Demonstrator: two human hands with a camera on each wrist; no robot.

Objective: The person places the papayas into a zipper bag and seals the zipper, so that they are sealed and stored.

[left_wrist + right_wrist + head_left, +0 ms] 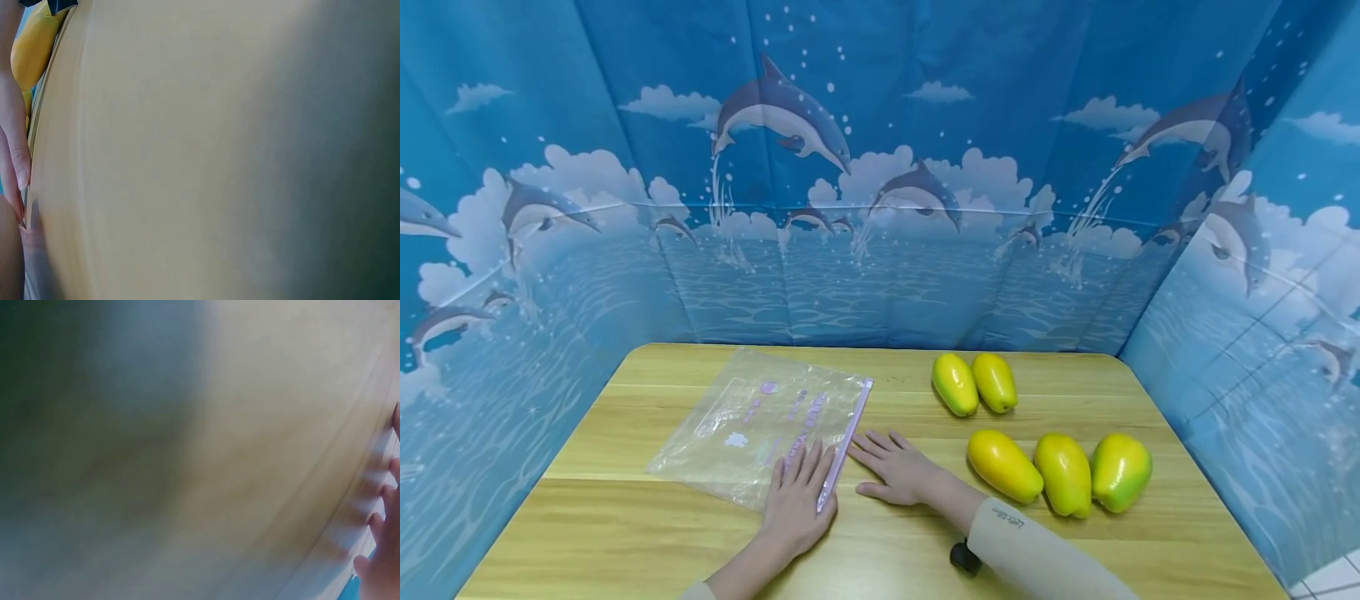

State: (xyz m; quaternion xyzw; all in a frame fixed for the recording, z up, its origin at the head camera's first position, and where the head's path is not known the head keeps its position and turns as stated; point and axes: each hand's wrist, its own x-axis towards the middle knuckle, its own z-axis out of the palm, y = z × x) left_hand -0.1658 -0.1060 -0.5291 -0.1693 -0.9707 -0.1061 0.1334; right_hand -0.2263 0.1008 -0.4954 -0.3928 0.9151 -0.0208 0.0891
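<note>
The left hand is being pressed flat, fingers spread, on the zip bag; the right hand is being rested spread on the counter

Head view looks down across the table; both wrist views skim its wood closely.

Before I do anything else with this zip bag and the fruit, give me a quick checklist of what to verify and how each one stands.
1. Zip bag lying flat on the table: ok.
2. Left hand steadying the bag: ok, straight fingers rest flat on its near corner by the purple zip strip.
3. Right hand free: ok, flat on the wood beside the strip, holding nothing.
4. Bag mouth open: cannot tell, the strip looks flat.
5. Five yellow-green fruits within reach: ok, three beside the right forearm, two behind them.
6. Bag empty: ok, only printing shows through it.
</note>
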